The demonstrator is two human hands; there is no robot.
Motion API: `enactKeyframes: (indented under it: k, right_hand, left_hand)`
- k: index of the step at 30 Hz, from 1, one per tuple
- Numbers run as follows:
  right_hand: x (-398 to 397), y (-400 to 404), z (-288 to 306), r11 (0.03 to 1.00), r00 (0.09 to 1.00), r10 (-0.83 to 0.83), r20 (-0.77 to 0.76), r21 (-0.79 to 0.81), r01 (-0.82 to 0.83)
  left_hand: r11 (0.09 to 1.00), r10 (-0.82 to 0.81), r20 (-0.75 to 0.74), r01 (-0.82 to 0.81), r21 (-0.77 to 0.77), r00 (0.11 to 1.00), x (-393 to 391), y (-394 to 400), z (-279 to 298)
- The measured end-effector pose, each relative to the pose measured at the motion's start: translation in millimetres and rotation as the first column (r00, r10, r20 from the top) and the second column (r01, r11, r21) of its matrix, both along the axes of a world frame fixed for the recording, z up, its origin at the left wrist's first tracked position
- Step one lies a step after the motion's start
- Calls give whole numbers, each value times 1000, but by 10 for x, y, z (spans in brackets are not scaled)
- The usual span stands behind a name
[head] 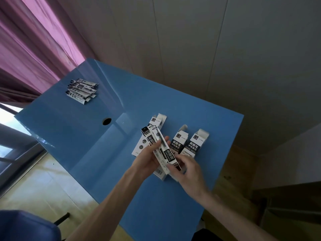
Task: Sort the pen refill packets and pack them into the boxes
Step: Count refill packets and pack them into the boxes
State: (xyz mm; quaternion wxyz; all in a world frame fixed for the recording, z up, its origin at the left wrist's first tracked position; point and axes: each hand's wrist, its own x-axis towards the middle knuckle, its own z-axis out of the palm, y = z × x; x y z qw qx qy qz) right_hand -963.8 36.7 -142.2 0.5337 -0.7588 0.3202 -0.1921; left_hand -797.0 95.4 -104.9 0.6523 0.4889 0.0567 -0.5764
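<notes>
A few pen refill packets (160,150) are held above the blue table (83,129), gripped by the left hand (149,158) and pinched at the near end by the right hand (185,169). Open-topped boxes (189,145) lie just beyond. A packet pile (81,91) lies well apart.

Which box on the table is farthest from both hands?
The rightmost box, flap open, lying clear of the right hand and left hand. The other boxes lie partly under the held packets.
</notes>
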Motion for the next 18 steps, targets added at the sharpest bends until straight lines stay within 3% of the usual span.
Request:
enactKeyframes:
  k: [6, 13, 18]
  right_hand:
    - [76, -61, 51, 943, 985, -157, 77, 307, 127]
    - [11, -386, 107, 900, 967, -248, 51, 380, 211]
    - [-23, -849, 340, 913, 996, -56, 76, 407, 20]
  left_hand:
    - [1000, -26, 35, 26, -9, 999, -12, 5, 15]
    - [996, 61, -110, -54, 68, 992, 152, 79, -10]
    - [993, -9, -97, 20, 116, 995, 296, 199, -10]
